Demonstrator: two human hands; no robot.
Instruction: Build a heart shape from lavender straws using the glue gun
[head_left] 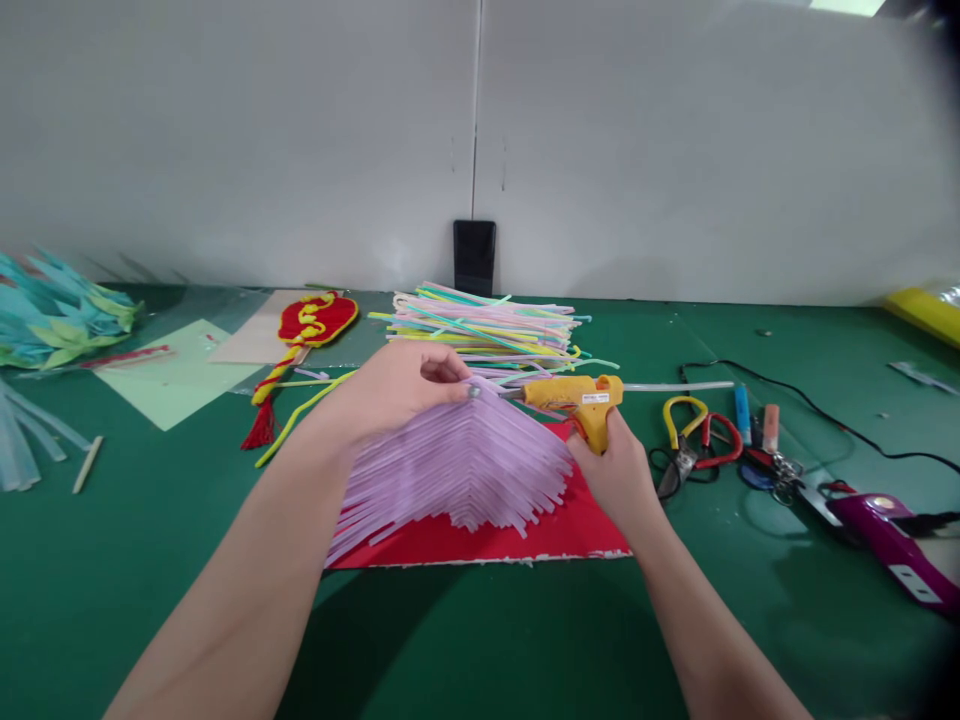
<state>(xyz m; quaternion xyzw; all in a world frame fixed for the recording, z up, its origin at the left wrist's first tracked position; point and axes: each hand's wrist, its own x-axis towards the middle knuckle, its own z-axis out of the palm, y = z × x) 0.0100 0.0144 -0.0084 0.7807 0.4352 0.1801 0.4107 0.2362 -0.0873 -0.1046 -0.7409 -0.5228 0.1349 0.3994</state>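
My right hand is wrapped round the handle of a yellow glue gun, its nozzle pointing left at the top of a lilac fan of pipe cleaners. A long clear glue stick sticks out of the gun's back end. At the fan's upper tip my left hand pinches a lilac pipe cleaner between thumb and finger. The lilac strips slope down to both sides from a middle ridge. Beneath them lies a red board with a ragged white front edge.
Behind the fan lies a pile of pastel pipe cleaners. A black phone leans on the wall. Red-and-yellow scissors and a purple tool lie right. A red-and-yellow fan and green paper lie left.
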